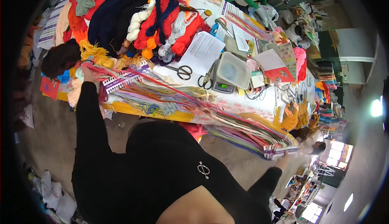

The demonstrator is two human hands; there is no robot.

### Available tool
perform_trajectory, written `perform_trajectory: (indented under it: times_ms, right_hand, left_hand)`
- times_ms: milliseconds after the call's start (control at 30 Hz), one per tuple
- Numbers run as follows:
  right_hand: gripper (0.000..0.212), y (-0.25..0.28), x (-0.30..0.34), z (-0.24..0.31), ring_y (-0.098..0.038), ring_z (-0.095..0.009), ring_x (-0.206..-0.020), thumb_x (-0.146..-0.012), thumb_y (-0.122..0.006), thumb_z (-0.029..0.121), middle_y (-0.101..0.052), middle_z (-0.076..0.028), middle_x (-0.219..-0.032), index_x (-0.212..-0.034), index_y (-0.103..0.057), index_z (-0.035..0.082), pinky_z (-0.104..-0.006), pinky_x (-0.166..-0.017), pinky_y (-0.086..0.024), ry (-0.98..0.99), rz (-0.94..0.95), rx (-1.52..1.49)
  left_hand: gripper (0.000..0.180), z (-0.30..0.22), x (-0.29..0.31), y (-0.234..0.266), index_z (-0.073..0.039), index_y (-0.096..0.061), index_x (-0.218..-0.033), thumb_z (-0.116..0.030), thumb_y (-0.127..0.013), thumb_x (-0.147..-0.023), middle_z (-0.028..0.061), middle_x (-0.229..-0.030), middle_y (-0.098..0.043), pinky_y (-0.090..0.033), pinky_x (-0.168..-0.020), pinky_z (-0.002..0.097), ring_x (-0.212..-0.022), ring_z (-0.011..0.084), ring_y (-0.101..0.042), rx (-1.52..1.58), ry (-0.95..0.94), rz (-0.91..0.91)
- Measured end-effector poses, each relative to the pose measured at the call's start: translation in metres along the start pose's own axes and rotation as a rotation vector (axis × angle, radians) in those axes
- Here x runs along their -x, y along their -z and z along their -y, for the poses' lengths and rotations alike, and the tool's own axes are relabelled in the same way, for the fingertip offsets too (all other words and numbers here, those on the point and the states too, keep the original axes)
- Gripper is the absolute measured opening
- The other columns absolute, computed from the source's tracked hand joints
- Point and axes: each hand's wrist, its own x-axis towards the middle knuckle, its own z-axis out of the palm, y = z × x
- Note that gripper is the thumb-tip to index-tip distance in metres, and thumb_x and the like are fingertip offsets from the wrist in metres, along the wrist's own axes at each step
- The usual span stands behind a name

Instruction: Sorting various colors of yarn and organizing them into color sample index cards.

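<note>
Left hand is closed on red strands at the near end of a long bundle of coloured yarn stretched across the table. Right hand grips the far end, fingers mostly hidden. Behind: two pairs of scissors, one digital scale, a heap of yarn skeins.

The right hand is mostly hidden behind the stack of thread cards, its grip perhaps closed.
</note>
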Motion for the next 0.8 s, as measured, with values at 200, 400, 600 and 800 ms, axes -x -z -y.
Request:
perform_trajectory:
  times_ms: [200,400,600,800]
  right_hand:
    - [0.033,-0.038,-0.029,0.012,-0.058,-0.028,-0.096,-0.089,-0.052,0.022,-0.059,-0.014,-0.108,-0.114,-0.050,0.000,-0.0419,-0.084,-0.048,-0.167,0.276,-0.975]
    - [0.031,-0.047,-0.032,0.068,-0.060,-0.025,-0.086,-0.087,-0.057,0.018,-0.061,-0.012,-0.100,-0.111,-0.051,-0.001,-0.0394,-0.078,-0.050,-0.519,0.270,-1.220]
    - [0.033,0.045,-0.017,0.032,-0.057,-0.028,-0.098,-0.089,-0.052,0.024,-0.059,-0.014,-0.109,-0.111,-0.054,-0.001,-0.0402,-0.087,-0.046,-0.427,0.322,-1.240]
    - [0.034,0.032,0.029,0.076,-0.059,-0.025,-0.095,-0.090,-0.050,0.024,-0.060,-0.012,-0.106,-0.112,-0.053,-0.002,-0.0372,-0.083,-0.049,-0.429,0.251,-1.216]
  left_hand:
    - [0.025,-0.012,-0.075,0.058,-0.003,-0.060,-0.080,-0.027,-0.053,-0.077,0.0143,-0.084,-0.061,-0.046,-0.064,0.0467,-0.076,0.0333,-0.059,-2.006,-0.942,0.361]
    - [0.023,0.209,0.043,-0.082,-0.003,-0.059,-0.092,-0.021,-0.048,-0.082,0.0148,-0.098,-0.058,-0.044,-0.079,0.0378,-0.092,0.0314,-0.056,-1.669,-0.918,0.866]
    - [0.035,0.272,0.074,-0.086,-0.008,-0.050,-0.114,-0.011,-0.051,-0.079,0.0144,-0.129,-0.042,-0.046,-0.078,0.0425,-0.097,0.0331,-0.056,-2.092,-0.865,0.636]
    - [0.037,0.209,0.058,-0.061,-0.009,-0.045,-0.115,-0.006,-0.051,-0.079,0.0091,-0.125,-0.041,-0.049,-0.068,0.0373,-0.094,0.0266,-0.054,-2.429,-1.242,0.400]
